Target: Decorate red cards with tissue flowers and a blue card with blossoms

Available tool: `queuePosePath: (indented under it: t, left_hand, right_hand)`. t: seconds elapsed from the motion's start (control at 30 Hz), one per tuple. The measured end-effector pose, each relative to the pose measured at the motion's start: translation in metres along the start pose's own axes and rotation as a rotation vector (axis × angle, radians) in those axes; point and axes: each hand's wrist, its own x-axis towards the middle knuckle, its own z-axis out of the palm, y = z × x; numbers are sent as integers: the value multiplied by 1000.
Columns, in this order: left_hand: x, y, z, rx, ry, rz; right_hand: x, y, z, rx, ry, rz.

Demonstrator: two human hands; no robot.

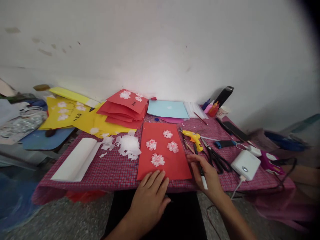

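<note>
A sheet of red paper lies flat in front of me, with several white-and-pink paper flowers on it. My left hand rests with fingers stretched over the sheet's near edge. At the lower right corner of the sheet, my right hand is closed around a marker with a dark barrel and a white end. Just beyond that hand lie a yellow hot glue gun and black-handled scissors.
Torn white paper pieces and a folded white sheet are on the left. Behind are stacked red papers, yellow papers and light blue paper. On the right are a cutter, a white charger box with cables and paint bottles.
</note>
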Motion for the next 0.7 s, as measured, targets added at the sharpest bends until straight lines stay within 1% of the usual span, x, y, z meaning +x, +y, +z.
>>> queuePosePath:
  t: [0.07, 0.13, 0.2, 0.27, 0.33, 0.43, 0.53, 0.63, 0.7]
  left_hand:
    - [3, 0, 0, -10, -1, -12]
    - [7, -2, 0, -22, -1, -21]
    - [8, -3, -2, -38, 10, -21]
    - [8, -3, -5, -65, 49, -6]
    - [5, -2, -7, -115, 118, 20]
    - [1, 0, -9, -201, 220, 11]
    - [3, 3, -11, -229, 268, -42]
    - [8, 5, -13, -240, 227, -40]
    - [10, 7, -14, -251, 179, -32]
  right_hand:
    - [-3, -3, -5, 95, 54, 87]
    - [-7, -7, -9, 229, 69, 171]
    - [-11, -9, -9, 338, 81, 225]
    - [-16, -12, -6, 400, 119, 262]
    - [-21, -15, 0, 470, 140, 312]
    - [-31, -26, 10, 641, 85, 399]
    - [-42, -43, 19, 754, -13, 461]
    - [-51, -58, 24, 814, -99, 488]
    - [-55, -62, 27, 846, -128, 515]
